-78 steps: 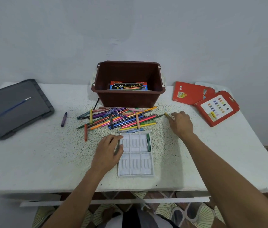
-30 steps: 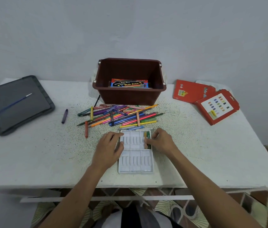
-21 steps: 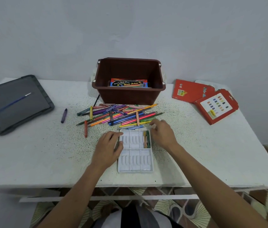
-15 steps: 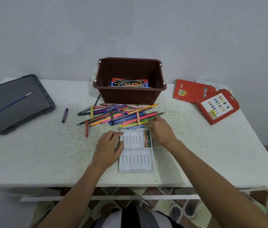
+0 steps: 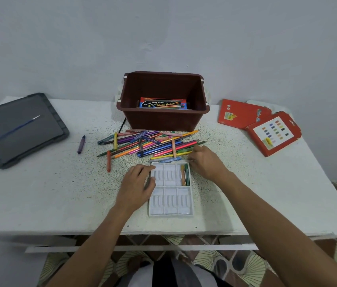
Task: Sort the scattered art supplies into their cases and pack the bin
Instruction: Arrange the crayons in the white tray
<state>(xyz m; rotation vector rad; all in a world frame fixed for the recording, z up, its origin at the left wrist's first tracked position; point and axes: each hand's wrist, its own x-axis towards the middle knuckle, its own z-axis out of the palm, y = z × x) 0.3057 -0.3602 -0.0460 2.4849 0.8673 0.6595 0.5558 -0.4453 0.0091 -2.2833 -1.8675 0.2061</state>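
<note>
**Change.** The far right compartment of the white crayon tray [image 5: 170,200] holds an orange crayon [image 5: 182,175] beside the green crayon [image 5: 187,175], where 2.6 s ago the green one lay alone. My right hand [image 5: 206,162], then out to the right of the pile, is back at the pile's near right end, just beyond the tray's far right corner. Its fingers are curled, and I cannot tell whether they hold anything. My left hand [image 5: 138,183] rests on the tray's left rim with relaxed fingers, steadying it.

**Meaning.** I judge the sorting barely begun: two slots are filled and the heap is still large.

**Materials.**
- Tray: thin moulded plastic, six ribbed compartments, rectangular.
- Pile [image 5: 149,145]: slim colour pens, pencils and stubby crayons, crossed over one another.
- Purple crayon [image 5: 81,144]: alone on the left.
- Bin [image 5: 163,121]: brown rigid plastic, rimmed, behind the pile, holding a water colour box [image 5: 162,103].
- Red card cases [image 5: 273,132]: flat, at far right.
- Counter [image 5: 39,193]: white and speckled.
</note>
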